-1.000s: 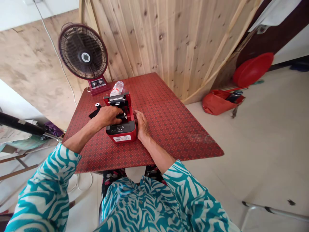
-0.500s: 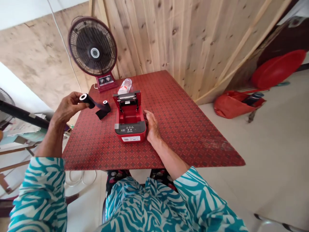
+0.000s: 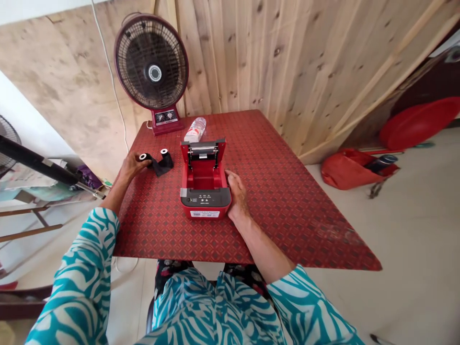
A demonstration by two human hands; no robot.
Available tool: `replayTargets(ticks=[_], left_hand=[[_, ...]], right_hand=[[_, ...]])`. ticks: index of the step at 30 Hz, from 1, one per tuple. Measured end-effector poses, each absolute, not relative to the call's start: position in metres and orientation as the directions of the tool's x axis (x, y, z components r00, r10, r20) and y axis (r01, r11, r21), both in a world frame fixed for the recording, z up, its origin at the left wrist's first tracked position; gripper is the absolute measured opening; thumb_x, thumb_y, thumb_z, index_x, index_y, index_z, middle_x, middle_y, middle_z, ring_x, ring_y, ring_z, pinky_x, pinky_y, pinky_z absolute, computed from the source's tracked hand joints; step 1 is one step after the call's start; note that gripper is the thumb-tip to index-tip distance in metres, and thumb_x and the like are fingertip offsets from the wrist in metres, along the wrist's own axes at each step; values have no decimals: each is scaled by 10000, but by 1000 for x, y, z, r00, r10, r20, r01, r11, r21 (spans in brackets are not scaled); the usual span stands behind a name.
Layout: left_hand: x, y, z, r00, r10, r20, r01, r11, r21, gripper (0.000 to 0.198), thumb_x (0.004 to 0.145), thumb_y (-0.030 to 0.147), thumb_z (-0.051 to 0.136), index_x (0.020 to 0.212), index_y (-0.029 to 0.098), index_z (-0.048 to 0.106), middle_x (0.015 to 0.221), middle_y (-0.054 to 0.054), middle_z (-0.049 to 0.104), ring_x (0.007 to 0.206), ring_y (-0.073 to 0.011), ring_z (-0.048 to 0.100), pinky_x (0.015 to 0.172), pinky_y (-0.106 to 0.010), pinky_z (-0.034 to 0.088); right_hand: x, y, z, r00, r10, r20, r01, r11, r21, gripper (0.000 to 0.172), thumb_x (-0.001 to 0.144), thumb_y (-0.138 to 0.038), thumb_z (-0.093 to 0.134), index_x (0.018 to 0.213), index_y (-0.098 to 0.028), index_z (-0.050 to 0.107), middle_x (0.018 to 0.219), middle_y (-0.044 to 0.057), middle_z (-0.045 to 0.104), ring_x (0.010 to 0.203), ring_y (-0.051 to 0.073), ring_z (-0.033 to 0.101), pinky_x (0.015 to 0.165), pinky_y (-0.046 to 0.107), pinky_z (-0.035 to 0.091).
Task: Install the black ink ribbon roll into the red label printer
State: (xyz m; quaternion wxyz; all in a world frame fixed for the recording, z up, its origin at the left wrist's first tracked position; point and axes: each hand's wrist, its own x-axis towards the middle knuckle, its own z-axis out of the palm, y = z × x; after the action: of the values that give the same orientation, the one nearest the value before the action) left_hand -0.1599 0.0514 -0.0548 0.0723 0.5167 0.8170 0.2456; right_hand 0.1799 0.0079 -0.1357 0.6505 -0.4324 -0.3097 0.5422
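A red thermal label printer (image 3: 205, 203) stands on the table with its lid open upright, and its compartment (image 3: 203, 176) shows no roll inside. To its left lies a black ribbon with two spools, one end spool (image 3: 164, 152) standing free on the table. My left hand (image 3: 132, 166) grips the other spool (image 3: 143, 156), low over the tabletop, with the black ribbon (image 3: 159, 166) running between the spools. My right hand (image 3: 237, 194) rests against the printer's right side, holding nothing.
The red patterned table (image 3: 298, 215) stands against a wooden plank wall. A plastic bottle (image 3: 195, 130) lies behind the printer, next to a maroon desk fan (image 3: 153, 62). A black pole (image 3: 36, 163) crosses in at the left. A red bag (image 3: 354, 168) and red basin (image 3: 419, 123) sit on the floor.
My left hand has come down from the air to the tabletop with the ribbon. A second earlier it was inside the printer's compartment. My right hand has stayed beside the printer.
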Motion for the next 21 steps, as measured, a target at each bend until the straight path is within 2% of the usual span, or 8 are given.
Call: replayTargets(ticks=[5, 10, 13, 16, 18, 21], left_hand=[[-155, 56, -64, -446, 887, 121, 840, 368, 399, 431, 749, 531, 708, 984, 179, 626, 1032, -129, 744, 988, -317, 698, 812, -374, 526], [-159, 47, -58, -356, 931, 82, 818, 268, 509, 561, 755, 451, 697, 1217, 139, 640, 1171, -150, 747, 1073, -309, 706, 941, -398, 537], [-159, 45, -51, -335, 920, 203, 791, 158, 591, 566, 809, 376, 590, 1315, 123, 615, 1301, -153, 711, 1200, -288, 669, 1048, -405, 508], [-156, 56, -45, -244, 910, 334, 808, 1, 589, 551, 836, 339, 519, 1332, 124, 626, 1358, -139, 687, 1252, -273, 640, 1112, -417, 475], [-152, 71, -41, -162, 944, 288, 838, -22, 544, 577, 802, 297, 542, 1352, 146, 630, 1346, -118, 699, 1234, -271, 650, 1115, -417, 476], [-142, 94, -38, -98, 989, 107, 890, 39, 454, 659, 707, 222, 615, 1365, 224, 640, 1307, -64, 730, 1229, -271, 657, 1109, -404, 479]], right_hand=[[180, 8, -135, 215, 973, -82, -446, 23, -895, 478, 698, -601, 702, 1018, -249, 735, 1124, 45, 776, 1070, 245, 689, 1020, 444, 509], [179, 7, -134, 222, 972, -75, -462, 37, -886, 462, 696, -586, 711, 1008, -246, 738, 1140, 50, 776, 1112, 254, 681, 1047, 457, 495], [179, 7, -133, 220, 973, -74, -462, 37, -886, 456, 703, -577, 710, 1014, -245, 738, 1136, 51, 777, 1111, 256, 683, 1046, 461, 497], [179, 7, -134, 227, 971, -72, -464, 43, -885, 438, 710, -563, 711, 1009, -245, 741, 1131, 49, 779, 1115, 254, 683, 1049, 455, 498], [179, 8, -136, 229, 971, -61, -456, 52, -889, 426, 722, -564, 710, 1007, -250, 743, 1128, 45, 780, 1124, 253, 679, 1028, 444, 512], [180, 8, -139, 214, 976, -36, -429, 61, -901, 429, 741, -588, 704, 1016, -260, 743, 1113, 37, 786, 1110, 248, 680, 984, 425, 533]])
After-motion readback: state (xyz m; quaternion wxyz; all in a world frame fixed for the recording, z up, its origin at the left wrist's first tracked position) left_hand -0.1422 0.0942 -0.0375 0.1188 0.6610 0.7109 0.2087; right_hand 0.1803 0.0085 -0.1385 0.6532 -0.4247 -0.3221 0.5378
